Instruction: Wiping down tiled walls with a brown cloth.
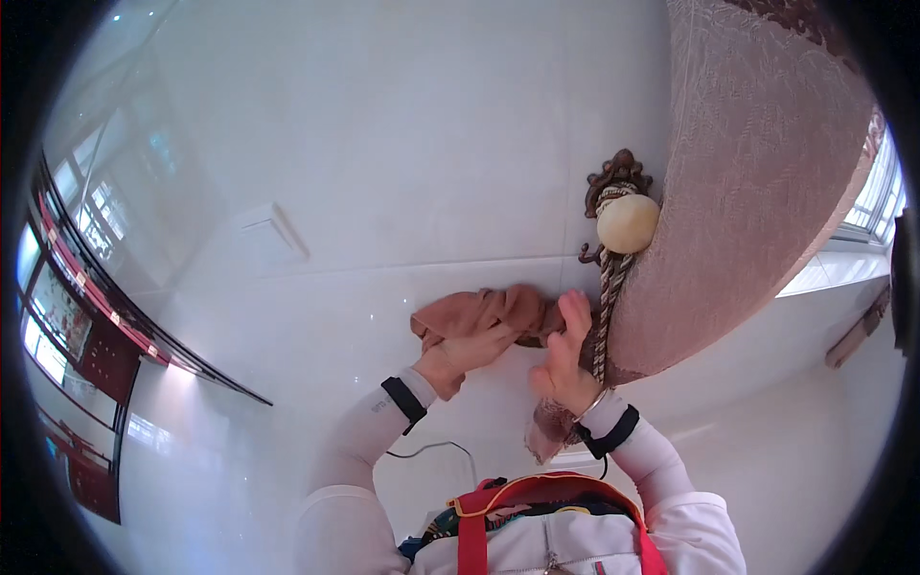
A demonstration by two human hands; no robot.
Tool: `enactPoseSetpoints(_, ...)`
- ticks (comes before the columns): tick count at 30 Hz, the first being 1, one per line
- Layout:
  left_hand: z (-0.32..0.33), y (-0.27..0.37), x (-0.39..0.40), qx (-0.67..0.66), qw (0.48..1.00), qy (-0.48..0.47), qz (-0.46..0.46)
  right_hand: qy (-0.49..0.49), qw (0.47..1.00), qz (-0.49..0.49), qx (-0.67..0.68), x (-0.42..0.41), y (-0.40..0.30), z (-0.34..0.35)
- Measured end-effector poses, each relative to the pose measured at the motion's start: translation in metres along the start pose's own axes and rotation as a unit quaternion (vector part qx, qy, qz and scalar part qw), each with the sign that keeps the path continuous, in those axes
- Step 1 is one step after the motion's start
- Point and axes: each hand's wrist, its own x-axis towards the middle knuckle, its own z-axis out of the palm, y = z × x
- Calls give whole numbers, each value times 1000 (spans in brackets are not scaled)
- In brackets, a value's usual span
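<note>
My left hand (467, 356) grips a reddish-brown cloth (460, 316), which lies bunched against the glossy tiled wall (431, 180). To its right, my right hand (568, 352) is raised with its fingers spread, beside the cloth and a twisted tieback cord (606, 316). Whether it touches the cord is hard to tell. The cord hangs from an ornate dark metal wall hook (619, 172) and carries a round cream ball (628, 223). It gathers a pinkish-brown curtain (747, 187). A patterned end of fabric (552, 424) shows below my right wrist.
A white wall switch (269, 233) sits left of the hook. A window (873, 194) with a pale sill stands at the far right, and a brown object (855, 327) lies below it. A thin cable (431, 449) runs near my body. Dark-framed panels curve along the left.
</note>
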Motion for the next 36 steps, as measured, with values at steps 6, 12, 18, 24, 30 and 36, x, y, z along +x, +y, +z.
enactPoseSetpoints(6, -48, -69, 39, 153, 936, 28, -316, 6, 996, 89, 24, 2, 18, 10)
enactPoseSetpoints(12, -96, -148, 58, 244, 861, 293, -338, -25, 989, 115, -92, -8, 28, 50)
enactPoseSetpoints(18, 41, -57, -95, 111, 882, 148, -433, 20, 979, 81, -184, -8, 34, 61)
enactPoseSetpoints(24, 11, -6, -84, 31, 914, 61, -400, -5, 962, 71, -263, -14, 40, 58)
enactPoseSetpoints(30, 51, 1, -35, 43, 890, 81, -446, 10, 978, 80, -192, -15, 36, 56)
enactPoseSetpoints(36, -7, 5, 33, -41, 945, 148, -290, -4, 989, 143, -35, -10, 33, 47)
